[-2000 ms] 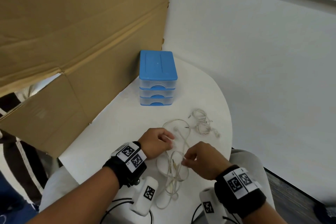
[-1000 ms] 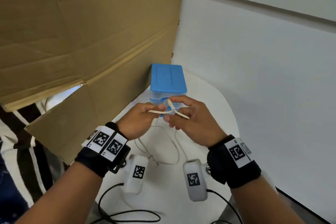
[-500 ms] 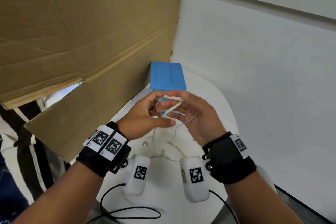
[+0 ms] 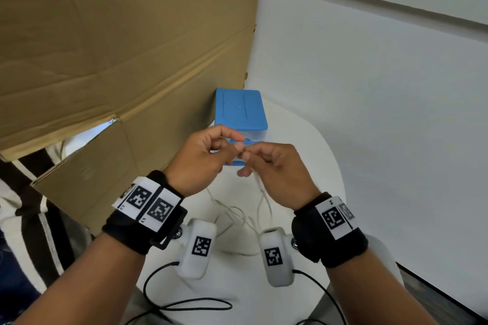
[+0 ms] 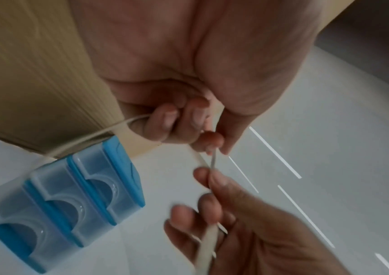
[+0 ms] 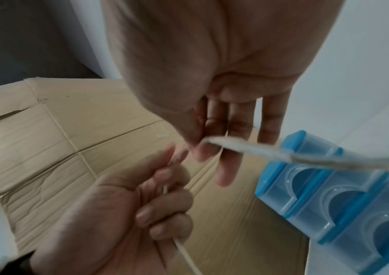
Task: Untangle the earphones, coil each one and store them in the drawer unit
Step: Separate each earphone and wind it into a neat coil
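Both hands hold one white earphone cable (image 4: 239,215) up in front of the blue drawer unit (image 4: 240,111). My left hand (image 4: 236,145) pinches the cable with thumb and forefinger, its other fingers curled round a strand (image 5: 89,138). Close beside it, fingertips almost touching, my right hand (image 4: 247,155) pinches the same cable (image 6: 247,148). The loose rest of the cable hangs in loops down to the white table (image 4: 311,145). All three clear drawers (image 5: 71,195) of the unit are closed. The second earphone bundle is not in sight.
A large cardboard sheet (image 4: 118,34) stands along the left and behind the drawer unit. A white wall (image 4: 369,87) borders the table on the right. Black cords (image 4: 184,307) from the wrist cameras lie on the near table edge.
The hands have lifted the cable off the table and up before the drawer unit. Since half a second ago they have drawn together and the loop between them has closed.
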`<action>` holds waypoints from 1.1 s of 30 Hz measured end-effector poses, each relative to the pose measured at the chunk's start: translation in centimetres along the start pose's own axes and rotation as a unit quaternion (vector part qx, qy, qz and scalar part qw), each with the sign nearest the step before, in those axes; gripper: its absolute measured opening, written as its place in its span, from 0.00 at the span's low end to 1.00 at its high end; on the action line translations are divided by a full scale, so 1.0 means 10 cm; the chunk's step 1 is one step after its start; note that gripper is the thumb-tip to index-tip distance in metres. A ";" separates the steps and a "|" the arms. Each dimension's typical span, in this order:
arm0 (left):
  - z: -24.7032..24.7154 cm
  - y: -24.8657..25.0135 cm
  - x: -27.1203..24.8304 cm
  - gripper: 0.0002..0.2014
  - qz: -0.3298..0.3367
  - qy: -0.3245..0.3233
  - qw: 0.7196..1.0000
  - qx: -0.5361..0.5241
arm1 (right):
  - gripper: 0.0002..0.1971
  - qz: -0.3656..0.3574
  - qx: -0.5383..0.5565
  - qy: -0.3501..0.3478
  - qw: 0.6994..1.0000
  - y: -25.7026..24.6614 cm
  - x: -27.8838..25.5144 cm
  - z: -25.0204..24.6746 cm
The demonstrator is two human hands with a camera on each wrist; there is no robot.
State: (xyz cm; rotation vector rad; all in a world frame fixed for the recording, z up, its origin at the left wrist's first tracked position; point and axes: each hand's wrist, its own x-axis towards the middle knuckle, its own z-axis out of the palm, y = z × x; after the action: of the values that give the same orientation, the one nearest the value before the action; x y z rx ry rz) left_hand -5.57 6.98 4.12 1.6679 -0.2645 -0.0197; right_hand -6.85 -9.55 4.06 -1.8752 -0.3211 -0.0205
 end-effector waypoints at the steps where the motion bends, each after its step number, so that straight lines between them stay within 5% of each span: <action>1: -0.03 0.02 0.01 0.04 -0.004 0.018 1.000 -0.007 | 0.07 0.012 0.007 0.038 0.999 0.01 0.02 -0.02; 4: -0.17 0.03 0.02 0.05 -0.038 0.048 0.998 -0.031 | 0.12 0.040 0.013 0.236 0.971 0.13 0.14 -0.16; 6: -0.23 0.04 0.01 0.06 -0.054 0.043 0.997 -0.042 | 0.11 0.057 -0.017 0.294 0.954 0.19 0.16 -0.22; 10: -0.16 0.10 0.00 0.05 -0.039 0.013 0.997 -0.060 | 0.31 -0.044 -0.115 0.100 0.987 0.04 0.03 -0.05; 13: -0.11 0.14 0.00 0.04 -0.022 0.010 0.997 -0.071 | 0.16 -0.060 -0.077 -0.024 0.995 -0.12 0.02 0.07; 15: -0.15 0.17 0.00 0.03 -0.021 0.027 0.997 -0.076 | 0.05 -0.056 -0.061 -0.003 0.997 -0.16 0.05 0.07; 19: -0.28 0.17 0.03 0.04 -0.019 0.052 0.995 -0.081 | 0.10 0.037 -0.036 0.187 0.981 0.10 0.22 -0.11; 21: -0.31 0.16 0.04 0.04 -0.018 0.053 0.995 -0.084 | 0.05 0.102 -0.065 0.226 0.966 0.26 0.26 -0.20; 26: -0.23 0.15 0.01 0.02 -0.029 0.011 0.997 -0.072 | 0.37 -0.063 -0.115 0.017 0.991 0.05 0.01 -0.01; 29: -0.17 0.18 0.00 0.02 -0.029 -0.012 0.997 -0.074 | 0.22 -0.094 -0.078 -0.038 0.992 -0.10 0.05 0.08; 31: -0.18 0.21 -0.01 0.03 -0.029 -0.008 0.997 -0.071 | 0.08 -0.101 -0.078 -0.004 0.992 -0.12 0.11 0.07; 33: -0.22 0.21 0.00 0.05 -0.032 0.007 0.998 -0.054 | 0.09 -0.074 -0.077 0.080 0.991 -0.02 0.17 0.01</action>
State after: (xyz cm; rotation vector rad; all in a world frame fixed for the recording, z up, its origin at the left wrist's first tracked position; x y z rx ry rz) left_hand -5.49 8.98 6.44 1.5674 -0.1965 -0.0695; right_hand -5.28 -9.04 4.47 -1.9851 -0.3559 -0.3033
